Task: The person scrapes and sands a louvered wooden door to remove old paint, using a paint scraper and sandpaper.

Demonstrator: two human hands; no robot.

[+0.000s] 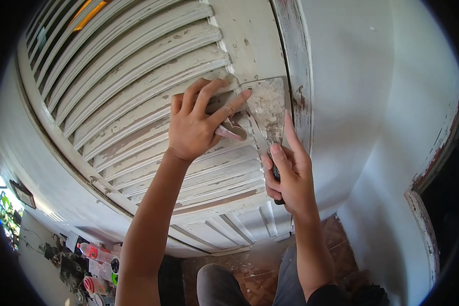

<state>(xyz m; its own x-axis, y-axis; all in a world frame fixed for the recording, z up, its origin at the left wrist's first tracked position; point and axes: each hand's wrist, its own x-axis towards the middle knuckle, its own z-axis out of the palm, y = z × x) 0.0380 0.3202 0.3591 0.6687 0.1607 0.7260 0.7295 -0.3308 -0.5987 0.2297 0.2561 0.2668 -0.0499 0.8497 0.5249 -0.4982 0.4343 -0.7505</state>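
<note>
My right hand (293,178) grips the dark handle of a wide putty knife (266,102), its index finger stretched up along the tool. The broad, stained blade lies against the upright side rail of a white louvered door (252,41). At the left edge of that blade, the index fingertip of my left hand (201,117) touches or nearly touches it. Beneath the same hand is a curled piece of sandpaper (233,131), by its look, with a pinkish-white edge showing. The rest of the piece is hidden by the fingers. Paint is chipped on the slats around it.
A worn door frame (297,76) and a pale wall (352,102) stand to the right. Bottles and clutter (94,252) sit at lower left. Below, my knees (219,285) are over a brown tiled floor (260,275).
</note>
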